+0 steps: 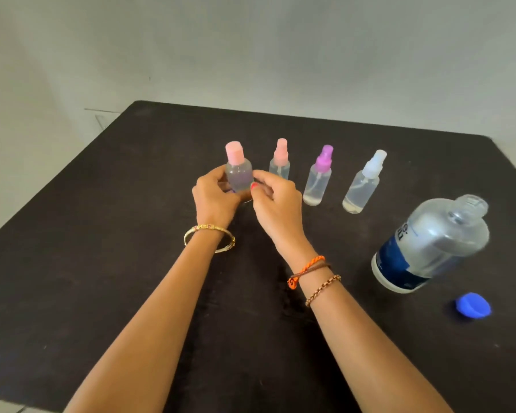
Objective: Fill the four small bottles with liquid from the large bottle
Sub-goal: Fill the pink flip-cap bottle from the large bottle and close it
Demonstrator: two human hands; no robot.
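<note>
Left hand [213, 201]: my fingers curl round the pink-capped bottle [238, 171].
Right hand [276, 204]: pinches the same bottle.
Large bottle [432, 245]: uncapped, on worktop [102, 263].

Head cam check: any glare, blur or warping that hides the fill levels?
Head view: soft, even light, no harsh glare. Wide-angle warp leans the large bottle and white-capped bottle outward. Slight softness overall. Both hands cover the lower part of the pink-capped bottle.
</note>
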